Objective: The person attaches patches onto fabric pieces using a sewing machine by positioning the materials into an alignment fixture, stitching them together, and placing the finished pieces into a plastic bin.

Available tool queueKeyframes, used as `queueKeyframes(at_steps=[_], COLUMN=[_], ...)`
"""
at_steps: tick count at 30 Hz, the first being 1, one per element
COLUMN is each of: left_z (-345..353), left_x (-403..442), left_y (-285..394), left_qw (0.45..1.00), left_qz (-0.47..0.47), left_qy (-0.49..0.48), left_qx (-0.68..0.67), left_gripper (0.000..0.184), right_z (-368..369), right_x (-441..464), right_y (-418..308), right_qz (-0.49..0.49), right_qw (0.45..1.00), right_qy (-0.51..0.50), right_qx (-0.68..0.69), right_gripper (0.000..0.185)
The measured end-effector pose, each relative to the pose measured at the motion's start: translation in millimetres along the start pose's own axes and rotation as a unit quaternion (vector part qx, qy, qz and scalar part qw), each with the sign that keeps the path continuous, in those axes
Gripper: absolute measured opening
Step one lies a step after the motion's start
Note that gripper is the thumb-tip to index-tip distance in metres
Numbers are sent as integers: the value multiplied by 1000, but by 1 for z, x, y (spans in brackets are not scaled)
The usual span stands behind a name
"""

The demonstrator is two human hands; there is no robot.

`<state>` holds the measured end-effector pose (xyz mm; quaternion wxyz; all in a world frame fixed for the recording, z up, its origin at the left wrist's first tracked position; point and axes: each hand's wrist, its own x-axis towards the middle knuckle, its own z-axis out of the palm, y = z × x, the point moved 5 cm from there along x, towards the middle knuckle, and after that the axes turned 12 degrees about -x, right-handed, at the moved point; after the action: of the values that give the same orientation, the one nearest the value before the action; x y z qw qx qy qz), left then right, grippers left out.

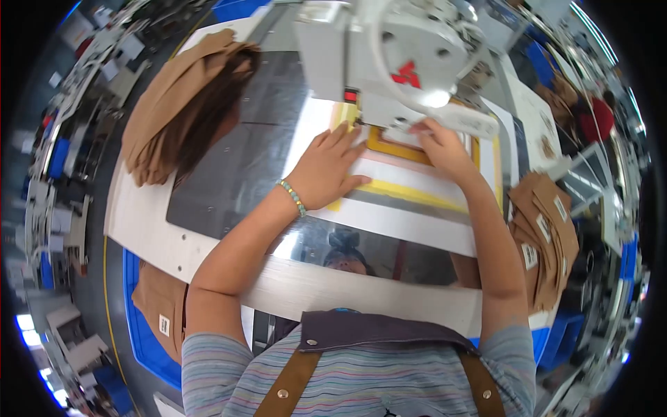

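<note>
A white sewing machine head point(424, 62) with a red logo stands over the work surface. Beneath it lies a flat sewing template point(410, 187) with yellow strips and a white sheet area. My left hand point(330, 167), a beaded bracelet on its wrist, rests flat on the template's left part with fingers spread. At the needle area, my right hand point(445, 149) has its fingers curled and pinched together next to an amber-edged frame point(389, 144). What those fingertips hold, if anything, is hidden and slightly blurred.
Brown fabric pieces point(174, 111) are heaped at the table's left. Labelled brown pieces point(545, 240) lie stacked at the right. A blue bin point(149, 340) with more labelled brown fabric point(156, 306) sits below the left edge. A shiny metal plate point(375, 254) runs along the front.
</note>
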<state>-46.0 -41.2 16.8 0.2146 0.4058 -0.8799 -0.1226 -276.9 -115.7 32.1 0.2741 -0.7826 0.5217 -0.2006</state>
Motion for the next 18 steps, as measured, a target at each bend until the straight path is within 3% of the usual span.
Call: queueKeyframes(at_steps=[2, 5, 8, 10, 13, 18], left_z=[-44, -119, -195, -220, -227, -259], left_x=[-1, -14, -31, -48, -72, -71], left_y=[-9, -66, -135, -193, -246, -286], left_qw=[997, 975, 920, 881, 887, 859], left_qz=[-64, -82, -186, -250, -262, -417], left_qy=[-3, 166, 225, 210, 207, 229], left_qx=[-38, 125, 263, 343, 319, 189], left_gripper=[55, 42, 34, 28, 24, 30], right_z=[-19, -29, -28, -26, -22, -22], right_x=[-19, -41, -42, -41, -41, -45], right_y=[9, 33, 56, 58, 54, 26], right_qz=[-62, -82, -26, -4, -21, -62], right_qw=[995, 978, 983, 982, 982, 980], right_qy=[80, 186, 181, 187, 186, 183], right_qx=[10, -36, 8, 7, 1, -49], right_gripper=[24, 25, 20, 19, 18, 17])
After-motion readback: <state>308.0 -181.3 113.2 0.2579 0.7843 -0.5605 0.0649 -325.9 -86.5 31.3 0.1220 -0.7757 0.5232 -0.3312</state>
